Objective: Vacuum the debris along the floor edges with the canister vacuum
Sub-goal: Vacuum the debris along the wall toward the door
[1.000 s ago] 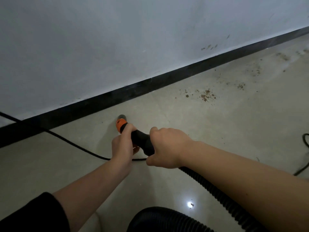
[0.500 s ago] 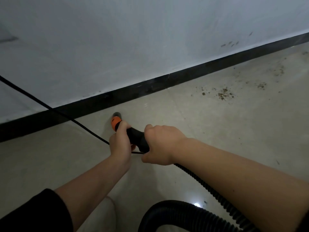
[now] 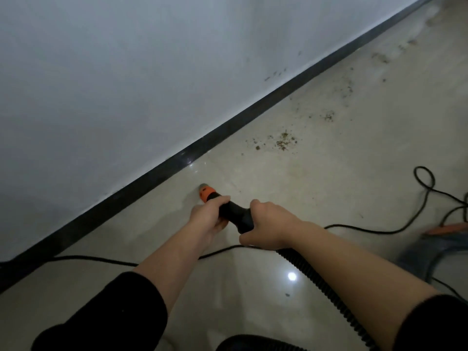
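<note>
Both my hands hold the vacuum's black handle [image 3: 236,215], which ends in an orange nozzle [image 3: 206,191] pointing at the floor close to the black baseboard [image 3: 228,127]. My left hand [image 3: 207,217] grips the front of the handle just behind the orange part. My right hand [image 3: 268,225] grips its rear end, where the ribbed black hose [image 3: 326,292] starts and runs back toward me. Brown debris [image 3: 283,141] lies scattered on the floor ahead to the right of the nozzle, with more patches [image 3: 329,115] farther along the wall.
A thin black power cord [image 3: 367,230] snakes across the floor under my arms and loops at the right. A blurred grey and orange object [image 3: 440,239] sits at the right edge. The white wall [image 3: 152,72] rises behind the baseboard.
My view has swung right and the baseboard now runs diagonally. The nozzle sits nearer the debris patch. The cord that crossed the wall now lies on the floor under my arms.
</note>
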`<state>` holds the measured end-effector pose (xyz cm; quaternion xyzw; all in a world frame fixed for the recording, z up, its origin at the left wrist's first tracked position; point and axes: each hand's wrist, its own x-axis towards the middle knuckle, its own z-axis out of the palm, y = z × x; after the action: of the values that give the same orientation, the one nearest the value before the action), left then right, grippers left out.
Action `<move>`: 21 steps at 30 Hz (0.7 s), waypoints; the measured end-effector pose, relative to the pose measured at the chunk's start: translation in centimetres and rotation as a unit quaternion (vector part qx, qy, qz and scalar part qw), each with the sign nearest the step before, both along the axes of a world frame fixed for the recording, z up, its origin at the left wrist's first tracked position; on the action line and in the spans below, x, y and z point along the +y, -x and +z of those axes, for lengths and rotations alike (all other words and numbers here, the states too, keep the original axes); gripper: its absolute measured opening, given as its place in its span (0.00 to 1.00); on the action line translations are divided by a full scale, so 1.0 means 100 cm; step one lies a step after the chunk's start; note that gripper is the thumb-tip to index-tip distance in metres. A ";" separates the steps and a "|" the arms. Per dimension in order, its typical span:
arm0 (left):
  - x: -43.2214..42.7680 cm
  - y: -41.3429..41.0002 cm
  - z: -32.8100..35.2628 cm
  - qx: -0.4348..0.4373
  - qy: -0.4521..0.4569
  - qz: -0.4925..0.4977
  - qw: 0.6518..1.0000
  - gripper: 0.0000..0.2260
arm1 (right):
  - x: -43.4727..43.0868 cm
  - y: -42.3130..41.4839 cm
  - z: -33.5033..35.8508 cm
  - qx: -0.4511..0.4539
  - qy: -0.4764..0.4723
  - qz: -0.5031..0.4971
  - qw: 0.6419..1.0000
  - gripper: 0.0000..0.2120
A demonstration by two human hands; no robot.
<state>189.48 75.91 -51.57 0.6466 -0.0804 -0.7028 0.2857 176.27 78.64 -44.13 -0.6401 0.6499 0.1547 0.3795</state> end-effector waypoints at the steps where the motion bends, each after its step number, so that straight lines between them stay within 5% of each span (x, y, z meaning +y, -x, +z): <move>1: -0.002 0.003 0.005 0.000 -0.012 -0.009 1.000 0.23 | 0.000 0.003 0.004 -0.010 -0.011 -0.028 1.000 0.19; 9: -0.021 0.019 0.066 0.036 -0.061 -0.104 0.992 0.22 | 0.013 0.018 0.051 -0.004 -0.001 -0.160 0.987 0.18; 21: -0.029 0.057 0.112 -0.027 -0.022 -0.191 0.981 0.14 | 0.036 0.054 0.078 -0.067 0.024 -0.253 0.965 0.18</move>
<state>183.76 72.99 -40.36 0.6437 -0.1950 -0.7286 0.1295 170.86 82.29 -36.33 -0.4727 0.7673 -0.0050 0.4333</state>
